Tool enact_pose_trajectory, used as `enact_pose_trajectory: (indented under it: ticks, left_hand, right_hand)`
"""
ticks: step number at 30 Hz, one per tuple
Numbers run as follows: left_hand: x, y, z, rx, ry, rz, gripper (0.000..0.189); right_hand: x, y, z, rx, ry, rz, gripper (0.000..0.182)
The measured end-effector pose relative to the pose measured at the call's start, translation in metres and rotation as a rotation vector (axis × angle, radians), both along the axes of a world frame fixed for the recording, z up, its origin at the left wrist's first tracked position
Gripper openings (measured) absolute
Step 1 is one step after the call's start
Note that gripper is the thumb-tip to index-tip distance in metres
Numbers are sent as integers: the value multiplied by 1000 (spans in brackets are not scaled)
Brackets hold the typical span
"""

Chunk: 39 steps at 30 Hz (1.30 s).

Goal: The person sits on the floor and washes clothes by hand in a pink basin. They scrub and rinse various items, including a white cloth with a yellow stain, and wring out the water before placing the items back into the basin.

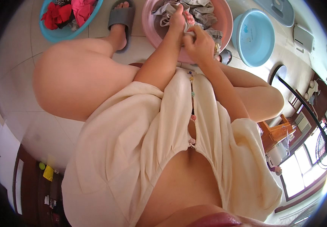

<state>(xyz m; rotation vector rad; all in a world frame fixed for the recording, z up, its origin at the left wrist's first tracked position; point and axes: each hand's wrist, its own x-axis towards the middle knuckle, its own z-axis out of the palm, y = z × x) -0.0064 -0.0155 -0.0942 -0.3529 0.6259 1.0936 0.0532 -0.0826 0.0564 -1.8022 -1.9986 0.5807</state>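
Observation:
Both my hands are over a pink plastic basin at the top of the view, which holds a heap of grey and pale wet-looking clothes. My left hand is raised over the basin with a bunched piece of grey cloth against its palm. My right hand grips the same cloth between thumb and fingers, close to the left wrist. Part of the cloth is hidden behind the hands. A yellowish piece of fabric lies at the basin's near right rim.
A blue basin with red and pink clothes stands on the tiled floor at upper left. Another blue basin stands right of the pink one. My slippered foot is between basins. A standing fan is at right.

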Motion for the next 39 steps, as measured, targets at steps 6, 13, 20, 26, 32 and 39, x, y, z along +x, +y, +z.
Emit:
enact_pose_trajectory:
  ticks: [6,13,20,26,32,39]
  left_hand:
    - [13,-7,55,-255,244,-202,38]
    - [-3,8,-5,28,-116,-116,42]
    - [26,4,-15,79,-239,-58,27]
    - [13,18,17,24,-63,-147,34]
    - [-4,10,40,-75,-201,28,17]
    - [28,12,79,11,382,-216,34]
  right_hand:
    - [21,69,-46,-306,-244,-360,39]
    - [-22,19,7,-88,-178,26,34]
    - [32,92,-30,-208,-168,-400,39]
    - [40,47,-1,-63,-24,-188,35]
    - [-20,3,6,23,-52,17,32]
    - [52,77,-25,-206,-295,-363,52]
